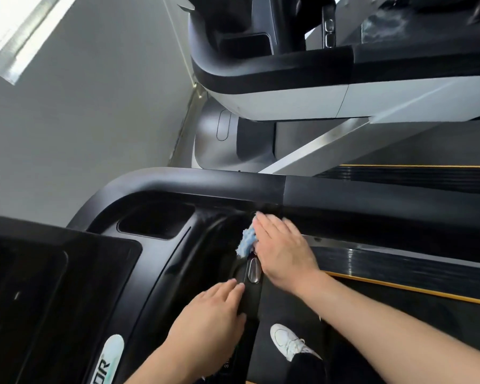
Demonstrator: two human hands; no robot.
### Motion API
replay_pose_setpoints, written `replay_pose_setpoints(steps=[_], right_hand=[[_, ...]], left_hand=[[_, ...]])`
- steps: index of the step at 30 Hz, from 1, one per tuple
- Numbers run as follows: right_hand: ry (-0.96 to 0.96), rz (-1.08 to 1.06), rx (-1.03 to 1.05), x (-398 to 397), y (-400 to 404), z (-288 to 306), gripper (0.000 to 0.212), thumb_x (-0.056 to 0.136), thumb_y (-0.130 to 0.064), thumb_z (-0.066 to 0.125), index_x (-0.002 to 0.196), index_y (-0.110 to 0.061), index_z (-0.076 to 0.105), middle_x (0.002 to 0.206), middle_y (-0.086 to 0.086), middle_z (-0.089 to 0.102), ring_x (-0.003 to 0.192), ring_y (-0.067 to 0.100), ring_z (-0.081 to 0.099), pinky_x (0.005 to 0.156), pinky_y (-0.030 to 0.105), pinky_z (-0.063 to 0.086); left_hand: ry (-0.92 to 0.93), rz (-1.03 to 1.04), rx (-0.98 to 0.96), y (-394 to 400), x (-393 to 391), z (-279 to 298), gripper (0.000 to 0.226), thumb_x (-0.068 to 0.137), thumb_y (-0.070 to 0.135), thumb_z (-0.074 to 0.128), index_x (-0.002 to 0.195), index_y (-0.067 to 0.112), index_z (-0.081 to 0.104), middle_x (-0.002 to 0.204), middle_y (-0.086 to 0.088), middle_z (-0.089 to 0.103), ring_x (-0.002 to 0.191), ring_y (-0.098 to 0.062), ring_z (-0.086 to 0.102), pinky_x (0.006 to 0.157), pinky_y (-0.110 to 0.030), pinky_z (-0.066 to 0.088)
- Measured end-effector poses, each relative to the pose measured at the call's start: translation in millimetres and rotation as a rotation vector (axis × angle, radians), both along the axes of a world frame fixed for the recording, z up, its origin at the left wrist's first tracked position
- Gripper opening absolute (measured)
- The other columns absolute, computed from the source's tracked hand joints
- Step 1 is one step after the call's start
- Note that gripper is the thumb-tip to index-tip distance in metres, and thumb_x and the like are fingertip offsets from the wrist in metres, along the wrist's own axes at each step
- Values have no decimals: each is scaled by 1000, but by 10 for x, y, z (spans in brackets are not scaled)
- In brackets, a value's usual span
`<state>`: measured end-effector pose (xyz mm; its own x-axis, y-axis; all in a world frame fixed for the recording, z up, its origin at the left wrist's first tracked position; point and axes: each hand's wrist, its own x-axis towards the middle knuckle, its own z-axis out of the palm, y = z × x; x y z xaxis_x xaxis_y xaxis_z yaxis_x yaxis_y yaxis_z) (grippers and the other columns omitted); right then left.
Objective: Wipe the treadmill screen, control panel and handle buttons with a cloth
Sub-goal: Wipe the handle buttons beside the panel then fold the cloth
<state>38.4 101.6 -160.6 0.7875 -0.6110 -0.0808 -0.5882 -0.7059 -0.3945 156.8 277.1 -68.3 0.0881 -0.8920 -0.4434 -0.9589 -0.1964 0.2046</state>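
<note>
Pressing the blue cloth (246, 241) against the black treadmill handle (251, 300), the right hand (284, 249) lay almost flat, with its fingers straight and close together. It did not grip the cloth; it held it down under the fingers and palm, so only a crumpled blue edge showed at the left of the fingers. I judged that this flat pose was chosen to spread pressure over the curved upper part of the handle, where it met the dark crossbar (194, 184).

The left hand (214, 311) rested on the lower part of the same handle, fingers extended and relaxed, holding nothing. It seemed to be there to steady the person, who leaned far to one side, because the whole view was tilted.

Between the two hands, the silver handle button (253, 270) was uncovered, just below the cloth and close to the right palm. It probably was the next spot to wipe, or it was wiped already; I could not tell which.

The glossy screen (47, 273) and the control panel (117, 314) around it stayed at the lower left, well apart from the cloth. A white shoe (286, 339) stood on the belt (399, 303) below.
</note>
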Motion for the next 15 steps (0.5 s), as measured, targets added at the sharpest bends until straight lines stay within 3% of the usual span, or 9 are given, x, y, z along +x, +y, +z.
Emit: replay_pose_setpoints(steps=[2,4,6,8,12,15], right_hand=[[-60,-1,7,-47,78,-22,61,98,-20,48,156,-3,45,163,13,45,152,31,40,122,48,38],[-166,53,24,-228,401,18,61,93,-14,49,153,0,50,160,14,47,153,30,38,124,43,36],[-260,130,37,-458,824,86,59,92,-16,53,150,-2,54,161,11,48,155,27,37,124,38,35],[-271,210,24,-648,1114,108,55,95,-21,60,149,-6,58,163,7,46,155,23,36,121,36,40],[-241,285,-90,-513,797,65,52,94,-24,59,144,-14,63,156,1,55,149,22,45,121,45,41],[-173,126,-134,-81,168,69,44,86,-17,54,127,-11,68,134,5,66,132,34,56,112,48,45]], left_hand=[[-42,-77,-10,90,-22,-37,54,83,48,51,125,23,75,123,6,76,111,-10,73,91,-30,61],[-27,-91,-37,102,12,-50,39,80,36,62,113,23,78,114,8,77,105,-11,74,89,-30,62],[109,29,-47,82,84,-26,20,80,20,56,92,25,72,99,9,72,95,-12,69,82,-33,61],[171,210,-77,53,130,25,17,82,14,44,78,26,55,85,12,60,80,-10,58,72,-36,55],[165,302,-166,73,94,43,16,81,10,48,78,25,47,79,13,49,71,-10,47,61,-35,49],[119,242,-90,48,69,45,16,84,12,47,92,23,56,92,9,55,87,-13,52,75,-34,50]])
